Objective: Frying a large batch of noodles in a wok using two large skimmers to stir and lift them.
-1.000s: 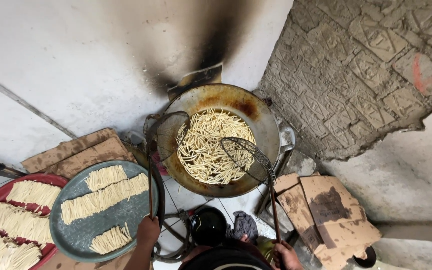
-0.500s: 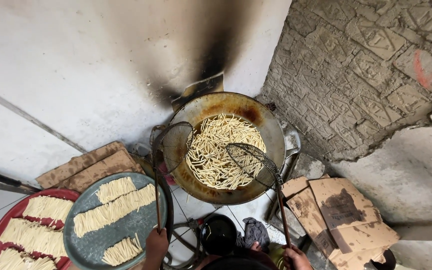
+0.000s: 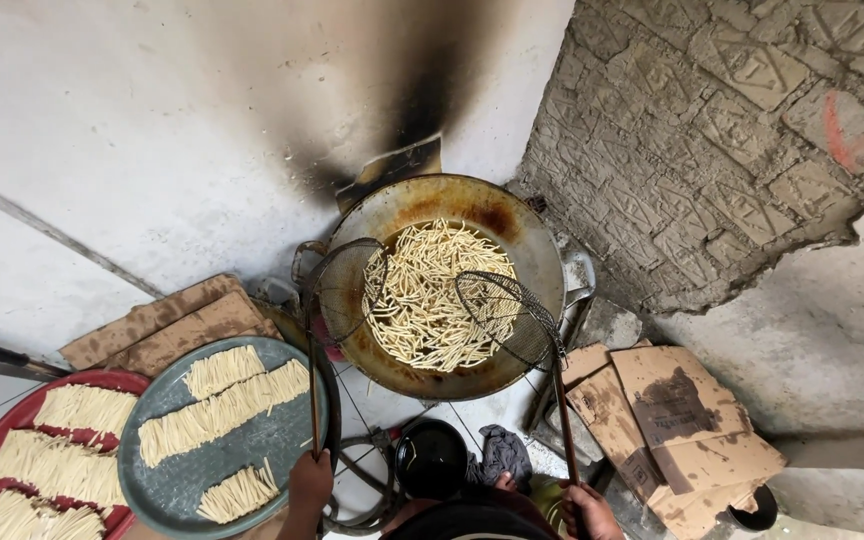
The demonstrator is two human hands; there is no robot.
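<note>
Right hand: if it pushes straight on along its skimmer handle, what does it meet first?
Going by the handle's line, the right hand would first reach its own skimmer mesh, which hangs over the near rim of the wok, then the frying sticks. Depth is unclear from above.

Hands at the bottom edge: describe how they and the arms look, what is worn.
Both are bare: the left hand and the right hand show no gloves, rings or watch, and no sleeve reaches either wrist. Only short stretches of forearm show; the fingers are too small to describe further.

Blackened metal wok (image 3: 542, 250) — wire-mesh skimmers (image 3: 502, 310), rough cardboard (image 3: 682, 420).
</note>
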